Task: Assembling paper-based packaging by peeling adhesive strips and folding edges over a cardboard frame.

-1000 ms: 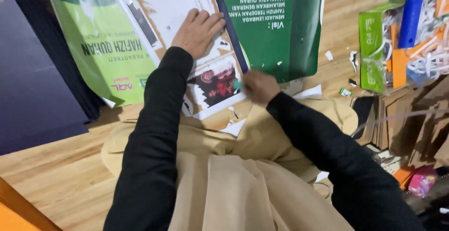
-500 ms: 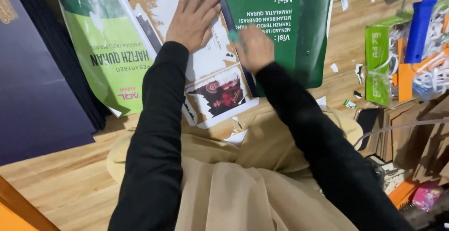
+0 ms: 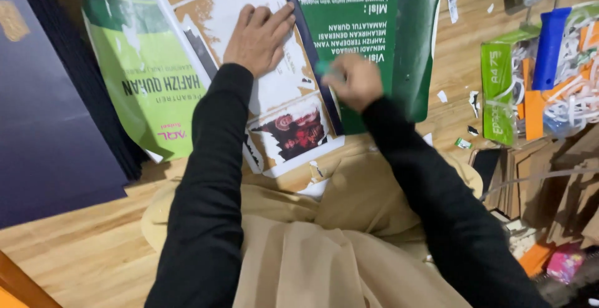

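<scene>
A large printed sheet point(image 3: 156, 89) in green, white and brown lies on the wooden floor in front of my knees, its white middle part scraped and torn. My left hand point(image 3: 257, 36) rests flat on that white part with fingers spread. My right hand point(image 3: 354, 82) is closed around a small teal tool point(image 3: 322, 68) whose tip meets the dark strip point(image 3: 312, 52) between the white panel and the dark green panel point(image 3: 374, 14). Only a bit of the tool shows.
A dark navy board point(image 3: 43, 127) lies at the left. At the right stand a green paper pack point(image 3: 497, 89), a blue and orange holder point(image 3: 546, 52) with white strips, cardboard pieces point(image 3: 543, 183) and small paper scraps point(image 3: 463, 142) on the floor.
My right hand has travelled up along the dark strip, away from my body, to the green panel's edge. My left hand stayed pressed on the white part; the view shifted slightly.
</scene>
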